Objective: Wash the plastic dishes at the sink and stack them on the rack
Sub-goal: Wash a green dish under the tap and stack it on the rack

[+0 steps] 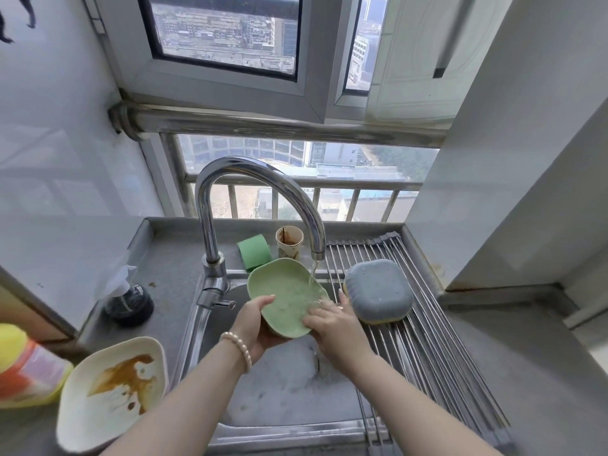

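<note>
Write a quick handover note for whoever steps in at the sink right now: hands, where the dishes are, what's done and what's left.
Left hand grips the pale green plastic dish from below, tilted under the running chrome tap. Right hand rubs the dish's inside with straight fingers.
Done: a grey plastic dish lies upside down on the steel roll-up rack, over a yellow one whose edge shows beneath it.
Left: finish rinsing the green dish and stack it on the rack. Then wash the cream plastic dish with brown stains on the counter left of the sink, and perhaps the stained paper cup behind the tap.
</note>
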`<action>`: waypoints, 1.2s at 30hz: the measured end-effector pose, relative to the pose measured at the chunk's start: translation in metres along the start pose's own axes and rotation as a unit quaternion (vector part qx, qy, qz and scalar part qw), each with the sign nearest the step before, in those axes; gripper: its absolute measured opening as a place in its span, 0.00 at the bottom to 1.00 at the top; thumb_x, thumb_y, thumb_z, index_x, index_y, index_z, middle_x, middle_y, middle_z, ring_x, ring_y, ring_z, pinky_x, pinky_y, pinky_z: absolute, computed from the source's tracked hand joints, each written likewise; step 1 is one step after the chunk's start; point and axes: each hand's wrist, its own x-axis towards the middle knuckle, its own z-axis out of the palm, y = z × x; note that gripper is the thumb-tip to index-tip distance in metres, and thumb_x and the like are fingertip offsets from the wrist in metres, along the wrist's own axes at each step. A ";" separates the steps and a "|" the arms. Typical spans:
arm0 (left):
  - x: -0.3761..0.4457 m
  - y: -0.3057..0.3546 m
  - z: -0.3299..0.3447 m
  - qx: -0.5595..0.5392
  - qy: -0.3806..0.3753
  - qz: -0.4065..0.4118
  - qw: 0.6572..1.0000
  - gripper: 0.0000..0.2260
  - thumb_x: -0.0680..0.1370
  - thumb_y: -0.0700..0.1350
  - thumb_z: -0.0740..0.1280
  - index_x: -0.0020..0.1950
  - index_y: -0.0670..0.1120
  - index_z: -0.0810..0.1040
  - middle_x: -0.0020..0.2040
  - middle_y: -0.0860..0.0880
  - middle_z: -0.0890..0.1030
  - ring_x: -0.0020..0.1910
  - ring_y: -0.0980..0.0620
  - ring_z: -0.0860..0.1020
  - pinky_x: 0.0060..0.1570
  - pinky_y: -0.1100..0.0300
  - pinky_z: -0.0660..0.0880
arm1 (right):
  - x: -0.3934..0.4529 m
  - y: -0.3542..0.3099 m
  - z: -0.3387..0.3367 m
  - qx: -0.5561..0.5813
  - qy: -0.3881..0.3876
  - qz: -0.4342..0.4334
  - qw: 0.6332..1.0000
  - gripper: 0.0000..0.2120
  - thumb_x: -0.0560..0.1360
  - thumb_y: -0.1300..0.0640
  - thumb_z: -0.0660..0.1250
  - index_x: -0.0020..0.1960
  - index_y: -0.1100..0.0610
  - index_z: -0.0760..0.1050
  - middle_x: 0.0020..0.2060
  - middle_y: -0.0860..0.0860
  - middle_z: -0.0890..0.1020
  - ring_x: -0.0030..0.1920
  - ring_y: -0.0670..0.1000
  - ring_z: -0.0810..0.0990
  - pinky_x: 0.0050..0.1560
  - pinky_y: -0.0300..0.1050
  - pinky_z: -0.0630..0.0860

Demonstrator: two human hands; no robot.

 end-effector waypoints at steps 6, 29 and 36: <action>0.004 -0.030 0.012 -0.111 -0.019 0.043 0.993 0.19 0.76 0.34 0.63 0.67 0.35 0.71 0.54 0.34 0.80 0.42 0.42 0.82 0.33 0.56 0.79 | 0.012 -0.049 -0.008 0.094 0.032 0.023 0.995 0.15 0.62 0.63 0.58 0.38 0.53 0.82 0.28 0.47 0.82 0.29 0.46 0.79 0.50 0.43 0.79; -0.004 -0.020 0.005 -0.032 -0.012 0.022 0.999 0.17 0.83 0.55 0.54 0.66 0.49 0.70 0.55 0.42 0.82 0.49 0.40 0.82 0.42 0.42 0.80 | 0.022 -0.020 -0.024 0.062 -0.320 0.104 0.940 0.57 0.63 0.26 0.23 0.70 0.60 0.65 0.71 0.58 0.68 0.73 0.54 0.61 0.75 0.52 0.46; -0.008 -0.028 0.000 -0.108 -0.091 -0.064 0.988 0.23 0.82 0.59 0.52 0.61 0.44 0.76 0.52 0.41 0.84 0.51 0.41 0.81 0.47 0.46 0.77 | 0.046 -0.032 -0.018 0.001 -0.402 0.178 0.898 0.44 0.75 0.29 0.39 0.77 0.61 0.39 0.77 0.58 0.40 0.77 0.55 0.37 0.72 0.53 0.29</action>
